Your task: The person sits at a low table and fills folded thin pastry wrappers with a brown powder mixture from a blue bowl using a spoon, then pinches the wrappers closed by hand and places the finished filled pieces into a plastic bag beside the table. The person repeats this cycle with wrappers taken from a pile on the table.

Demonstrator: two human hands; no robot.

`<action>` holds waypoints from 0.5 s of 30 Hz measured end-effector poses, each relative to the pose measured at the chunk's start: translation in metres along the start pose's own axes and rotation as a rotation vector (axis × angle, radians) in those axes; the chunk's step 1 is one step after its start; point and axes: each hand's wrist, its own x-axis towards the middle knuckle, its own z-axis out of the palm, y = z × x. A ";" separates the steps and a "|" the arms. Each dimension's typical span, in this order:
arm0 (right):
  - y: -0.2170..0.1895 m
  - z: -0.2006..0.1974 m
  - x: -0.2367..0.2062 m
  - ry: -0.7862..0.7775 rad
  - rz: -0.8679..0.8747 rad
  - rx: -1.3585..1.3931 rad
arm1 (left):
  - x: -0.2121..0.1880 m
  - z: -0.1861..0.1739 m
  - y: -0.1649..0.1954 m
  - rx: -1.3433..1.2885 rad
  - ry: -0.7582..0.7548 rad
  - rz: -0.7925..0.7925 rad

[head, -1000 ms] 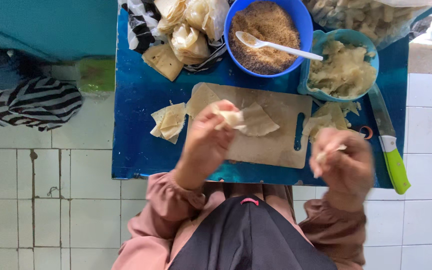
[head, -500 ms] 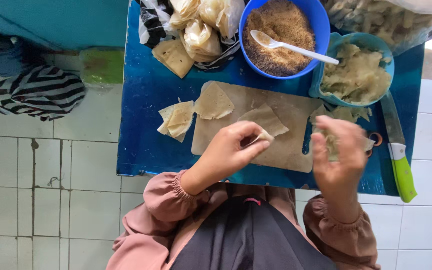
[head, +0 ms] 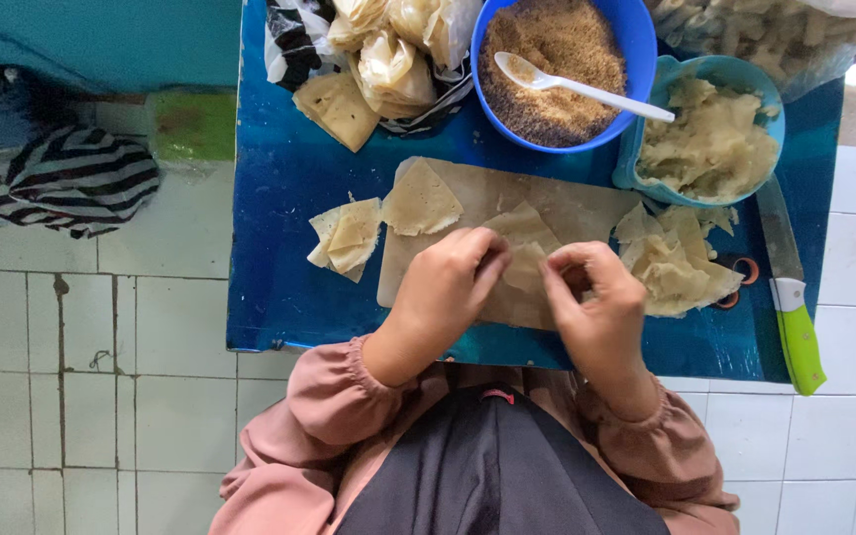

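Note:
My left hand [head: 445, 287] and my right hand [head: 596, 302] meet over a wooden cutting board [head: 587, 210] on a low blue table [head: 284, 258]. Both pinch the same pale thin dough sheet [head: 525, 263], fingers curled on its edges. Another flat dough sheet [head: 420, 200] lies on the board's far left. A small stack of dough squares [head: 347, 238] rests on the table to the left of the board. A heap of crumpled dough pieces [head: 674, 260] sits at the board's right end.
A blue bowl of brown crumbs [head: 557, 69] holds a white spoon [head: 587, 89]. A teal bowl of dough scraps [head: 710, 139] stands at right. A green-handled knife [head: 795, 317] lies along the right edge. Plastic bags [head: 388, 50] sit at the back. Striped cloth [head: 61, 183] lies on the tiled floor.
My right hand came in from the right side to join my left hand on the board. Both now grip one dough sheet near the front of the board.

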 end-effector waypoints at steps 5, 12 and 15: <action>-0.005 0.003 0.007 0.054 -0.330 -0.413 | 0.007 0.010 0.003 0.367 0.122 0.013; 0.034 -0.053 0.046 0.170 -0.115 -0.557 | 0.008 0.009 0.009 0.478 0.079 -0.082; 0.051 -0.056 0.062 0.082 -0.058 -0.447 | 0.011 0.011 0.009 0.484 0.024 -0.094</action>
